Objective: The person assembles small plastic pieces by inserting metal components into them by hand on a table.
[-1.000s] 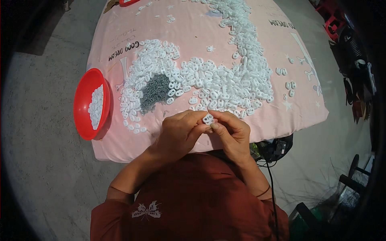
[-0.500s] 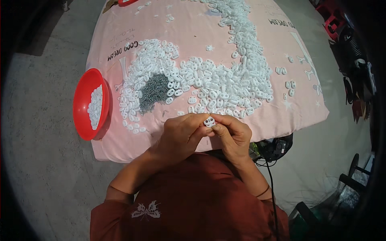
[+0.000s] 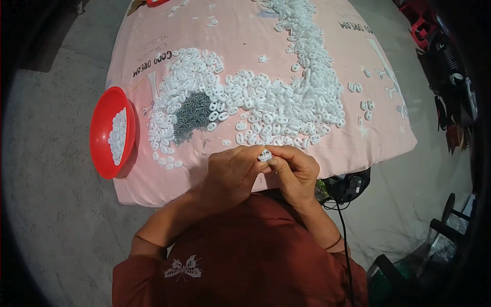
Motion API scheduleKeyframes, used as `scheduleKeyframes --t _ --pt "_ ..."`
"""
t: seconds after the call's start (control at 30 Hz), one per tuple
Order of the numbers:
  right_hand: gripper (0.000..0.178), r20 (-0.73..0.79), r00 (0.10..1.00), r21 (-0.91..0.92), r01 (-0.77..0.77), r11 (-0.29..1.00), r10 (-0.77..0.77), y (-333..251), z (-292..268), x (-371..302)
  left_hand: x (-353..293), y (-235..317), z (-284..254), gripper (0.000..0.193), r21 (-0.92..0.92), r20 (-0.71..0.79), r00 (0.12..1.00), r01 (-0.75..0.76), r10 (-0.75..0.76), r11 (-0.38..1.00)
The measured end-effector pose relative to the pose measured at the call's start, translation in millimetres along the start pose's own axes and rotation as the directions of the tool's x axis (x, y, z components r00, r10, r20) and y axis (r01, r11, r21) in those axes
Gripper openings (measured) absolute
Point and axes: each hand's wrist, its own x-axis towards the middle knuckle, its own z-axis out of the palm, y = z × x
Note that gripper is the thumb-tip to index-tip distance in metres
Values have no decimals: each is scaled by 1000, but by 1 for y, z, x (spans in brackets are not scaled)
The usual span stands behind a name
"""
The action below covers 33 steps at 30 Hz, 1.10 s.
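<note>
Holding white pieces (image 3: 117,138): red bowl (image 3: 101,143) | left fingers (image 3: 251,152), right fingers (image 3: 282,152): clamped on seemingly two-holed part (image 3: 265,155)

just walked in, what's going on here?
A person's left hand and right hand together pinch one small white piece. Beyond them, on a pink cloth, lies a long spread of white pieces, partly around a pile of grey screw-like parts. A red bowl at left holds more small white parts.

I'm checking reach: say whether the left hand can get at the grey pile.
Probably yes: the grey pile lies near the left hand with mostly bare pink cloth between, though that hand holds a white piece.
</note>
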Motion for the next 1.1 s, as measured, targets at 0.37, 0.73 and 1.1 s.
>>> scheduleKeyframes --t 0.37,0.73,1.1 --pt "27 22 997 212 -79 974 75 5 3 1 10 -1 -25 18 56 31 960 278 -280 959" --pt "26 -53 996 194 -65 979 76 2 4 0 -88 -93 -170 24 214 -625 580 771 -522 600" --pt "25 -43 996 119 -77 990 83 2 6 -1 -55 -55 -131 14 211 -408 840 468 -358 858"
